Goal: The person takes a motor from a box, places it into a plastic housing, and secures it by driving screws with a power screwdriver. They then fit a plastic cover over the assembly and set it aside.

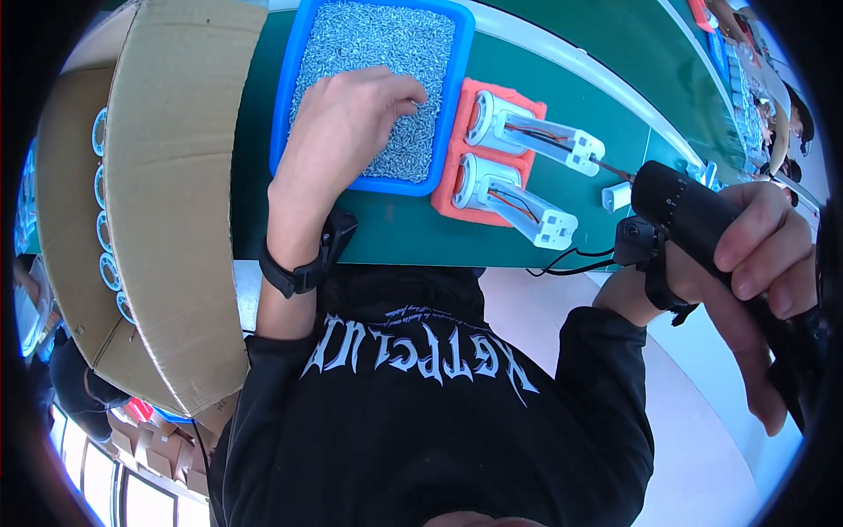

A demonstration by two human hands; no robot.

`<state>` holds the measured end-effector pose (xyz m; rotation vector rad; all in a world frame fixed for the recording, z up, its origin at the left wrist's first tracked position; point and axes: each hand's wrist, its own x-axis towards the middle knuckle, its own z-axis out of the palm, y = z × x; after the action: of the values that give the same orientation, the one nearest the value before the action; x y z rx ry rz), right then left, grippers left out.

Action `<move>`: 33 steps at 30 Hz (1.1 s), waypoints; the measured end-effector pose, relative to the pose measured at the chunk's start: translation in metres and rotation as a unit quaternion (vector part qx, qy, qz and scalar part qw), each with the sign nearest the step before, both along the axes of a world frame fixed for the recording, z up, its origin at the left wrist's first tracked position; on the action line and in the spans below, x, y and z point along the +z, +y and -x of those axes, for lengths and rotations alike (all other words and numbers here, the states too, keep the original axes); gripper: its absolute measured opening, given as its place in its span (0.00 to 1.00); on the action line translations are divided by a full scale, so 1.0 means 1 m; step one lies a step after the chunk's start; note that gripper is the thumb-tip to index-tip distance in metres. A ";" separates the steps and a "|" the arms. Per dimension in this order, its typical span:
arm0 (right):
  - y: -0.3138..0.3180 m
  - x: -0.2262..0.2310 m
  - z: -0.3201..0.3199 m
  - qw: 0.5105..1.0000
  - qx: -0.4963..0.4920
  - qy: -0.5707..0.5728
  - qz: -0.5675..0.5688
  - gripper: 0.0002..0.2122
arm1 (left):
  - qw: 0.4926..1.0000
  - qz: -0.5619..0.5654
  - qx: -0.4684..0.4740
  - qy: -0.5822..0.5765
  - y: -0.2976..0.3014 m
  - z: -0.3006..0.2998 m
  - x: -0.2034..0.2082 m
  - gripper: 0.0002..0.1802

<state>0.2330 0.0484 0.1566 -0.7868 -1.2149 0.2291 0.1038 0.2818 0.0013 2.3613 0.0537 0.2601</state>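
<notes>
My left hand [351, 110] is over a blue tray [287, 114] filled with small silvery screws [386, 35]. Its fingertips are pinched together low over the screws; whatever they hold is too small to make out. In my right hand [768, 246] is a black electric screwdriver [680, 206], its thin bit pointing left at the end of a white plastic housing [575, 149] with red and black wires. Whether the bit touches it I cannot tell. A second white housing [549, 227] with wires lies nearer me. Both housings sit with their round ends in an orange foam holder [486, 215].
A tall open cardboard box [176, 176] stands at the left, with white rings [108, 272] along its inside. On the green table [395, 233], a small white part [616, 197] and a black cable [571, 259] lie near the screwdriver. Other people [777, 114] work at the far right.
</notes>
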 end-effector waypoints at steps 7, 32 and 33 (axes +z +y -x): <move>-0.004 0.004 -0.003 1.000 0.005 -0.010 0.016 0.33 | 0.992 0.093 0.044 -0.066 -0.022 -0.012 0.008 0.05; -0.028 0.017 -0.005 0.990 -0.122 0.022 -0.069 0.28 | 0.935 0.342 0.005 -0.097 -0.075 -0.025 -0.010 0.07; -0.028 0.018 -0.002 0.965 -0.259 0.002 -0.052 0.28 | 0.898 0.427 0.009 -0.106 -0.078 -0.023 -0.013 0.07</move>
<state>0.2346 0.0206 0.1742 -0.9812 -0.9699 -0.2604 0.1266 0.2042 -0.0117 1.4478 0.0683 0.4033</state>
